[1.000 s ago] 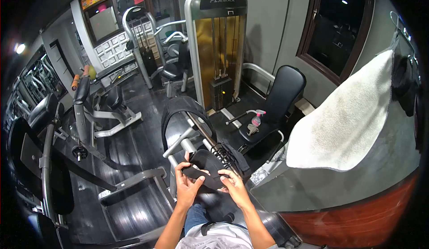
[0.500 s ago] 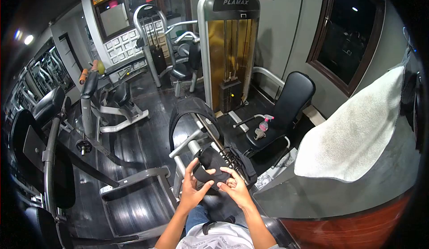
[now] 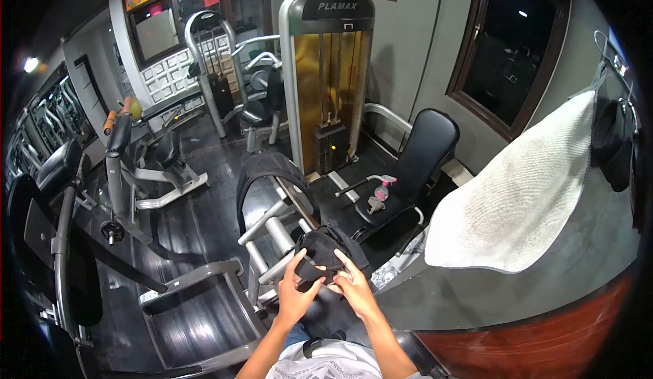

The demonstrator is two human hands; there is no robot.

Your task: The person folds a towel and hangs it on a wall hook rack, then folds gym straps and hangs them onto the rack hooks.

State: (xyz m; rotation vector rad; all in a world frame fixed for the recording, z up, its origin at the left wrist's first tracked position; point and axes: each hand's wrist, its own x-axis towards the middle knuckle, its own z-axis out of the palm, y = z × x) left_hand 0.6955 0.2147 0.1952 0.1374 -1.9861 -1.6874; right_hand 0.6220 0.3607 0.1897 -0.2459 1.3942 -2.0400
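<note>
My left hand [image 3: 297, 292] and my right hand [image 3: 355, 288] are raised in front of my body, gripping a black cloth item that looks like a cap [image 3: 314, 248] between them. Its crown points away from me, and my fingers show through a gap on the near side. Both thumbs point inward along the near edge, while the index fingers stretch up along the sides. Right behind it, other black material [image 3: 349, 243] lies on a grey metal machine frame [image 3: 277, 233], partly covered by the hands and the cap.
A tall PLAMAX weight-stack machine [image 3: 327, 12] stands ahead. On its black seat [image 3: 391, 217] is a pink spray bottle [image 3: 382, 190] beside a crumpled cloth. A white towel [image 3: 517, 188] hangs at right near dark caps [image 3: 612, 148]. More gym machines [image 3: 126, 168] stand at left.
My view has turned slightly right, so the room shifts left. The black cap has tilted between my hands, and my right fingers now reach farther up its side.
</note>
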